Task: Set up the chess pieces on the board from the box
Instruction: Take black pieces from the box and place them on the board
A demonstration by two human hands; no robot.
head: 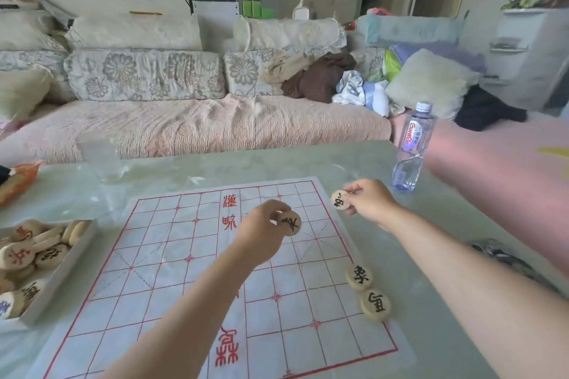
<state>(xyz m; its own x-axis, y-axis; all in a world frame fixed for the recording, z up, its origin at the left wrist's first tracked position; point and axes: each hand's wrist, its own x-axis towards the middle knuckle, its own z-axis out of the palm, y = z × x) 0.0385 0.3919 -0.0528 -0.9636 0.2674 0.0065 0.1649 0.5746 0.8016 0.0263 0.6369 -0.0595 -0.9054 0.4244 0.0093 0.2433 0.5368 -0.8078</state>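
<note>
- Left hand point(260, 232) pinches a disc point(289, 222) over the board point(172, 280), right of centre.
- Right hand point(368, 200) pinches another piece point(340, 199) at the far right edge.
- Two pieces point(359, 277) lie on the near right edge; most remain in the box point(66, 268), left.
- Step: placing black's side. Next, each disc must land on a line crossing; which crossing is hard to tell.

Water btl point(412, 144), sofa point(191, 123), glass point(100, 154)
</note>
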